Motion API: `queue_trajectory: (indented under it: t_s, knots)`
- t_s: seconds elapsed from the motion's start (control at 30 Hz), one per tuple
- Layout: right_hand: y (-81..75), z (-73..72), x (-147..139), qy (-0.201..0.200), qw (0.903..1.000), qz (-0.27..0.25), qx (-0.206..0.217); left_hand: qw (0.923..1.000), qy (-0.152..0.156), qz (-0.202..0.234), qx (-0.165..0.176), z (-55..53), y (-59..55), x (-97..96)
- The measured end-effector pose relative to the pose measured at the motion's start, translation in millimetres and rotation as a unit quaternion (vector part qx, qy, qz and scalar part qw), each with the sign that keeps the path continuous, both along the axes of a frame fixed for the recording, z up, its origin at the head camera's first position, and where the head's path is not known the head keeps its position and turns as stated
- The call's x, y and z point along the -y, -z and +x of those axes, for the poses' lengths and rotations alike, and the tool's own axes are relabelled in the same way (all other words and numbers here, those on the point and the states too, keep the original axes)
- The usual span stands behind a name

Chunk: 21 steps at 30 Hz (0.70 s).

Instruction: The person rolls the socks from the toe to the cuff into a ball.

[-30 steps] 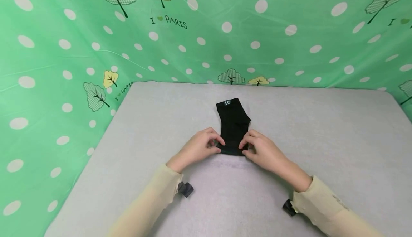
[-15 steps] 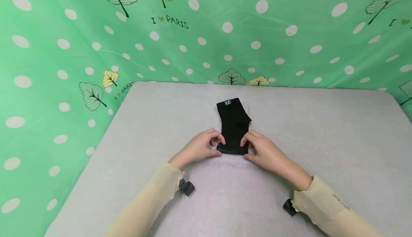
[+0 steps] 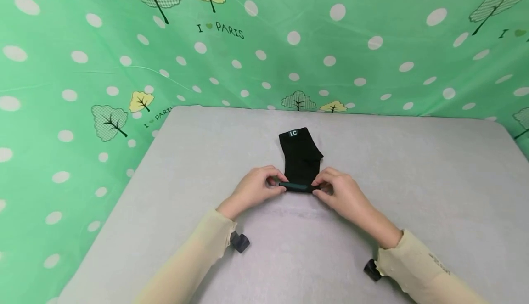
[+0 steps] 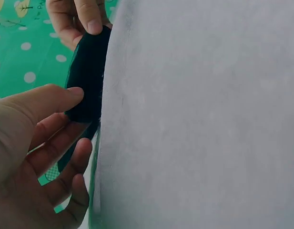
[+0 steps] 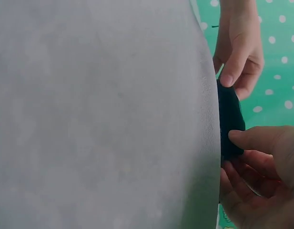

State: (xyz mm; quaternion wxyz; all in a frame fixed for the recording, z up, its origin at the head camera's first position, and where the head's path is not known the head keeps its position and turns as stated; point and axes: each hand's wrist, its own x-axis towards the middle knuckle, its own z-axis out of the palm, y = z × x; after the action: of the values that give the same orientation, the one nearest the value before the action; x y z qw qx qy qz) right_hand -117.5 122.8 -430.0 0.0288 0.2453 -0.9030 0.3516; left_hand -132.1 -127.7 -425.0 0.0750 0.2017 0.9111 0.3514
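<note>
Black, shaped fabric sock, frame centre, likely light, soft; left grip and right grip pinch its folded lower edge, seemingly the best handhold.

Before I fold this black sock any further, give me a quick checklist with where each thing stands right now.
1. Left hand has its corner: ok, thumb and fingers pinch the left side of the near end.
2. Right hand has its corner: ok, it pinches the right side.
3. Far part of the black sock lies flat: ok, it appears smooth on the gray table.
4. LC label uncovered: ok, it faces up at the far end.
5. Side outlines match: not ok, the heel juts out on the right.
6. Layers even underneath the near end: cannot tell, hidden.
</note>
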Motion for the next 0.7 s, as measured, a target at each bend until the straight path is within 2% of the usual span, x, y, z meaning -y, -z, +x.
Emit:
queue_trajectory:
  t_s: [0.13, 0.33, 0.57, 0.7]
  knots:
    - [0.2, -4.6, -4, 0.019, 0.9984, -0.028, 0.045, 0.9988, -0.042, 0.003, 0.025, -2.4, -3.7, -1.6]
    - [-4.5, -11.9, -6, 0.052, 0.9927, -0.034, 0.103, 0.9964, -0.075, -0.007, 0.040, -8.4, -8.8, -5.8]
    - [-12.1, -18.2, -2, 0.071, 0.9920, 0.011, 0.104, 0.9900, -0.108, -0.074, 0.053, -11.6, -18.5, -15.3]
    - [-12.0, -14.8, 4, 0.071, 0.9902, 0.042, 0.113, 0.9828, -0.127, -0.111, 0.075, -8.9, -16.8, -21.0]
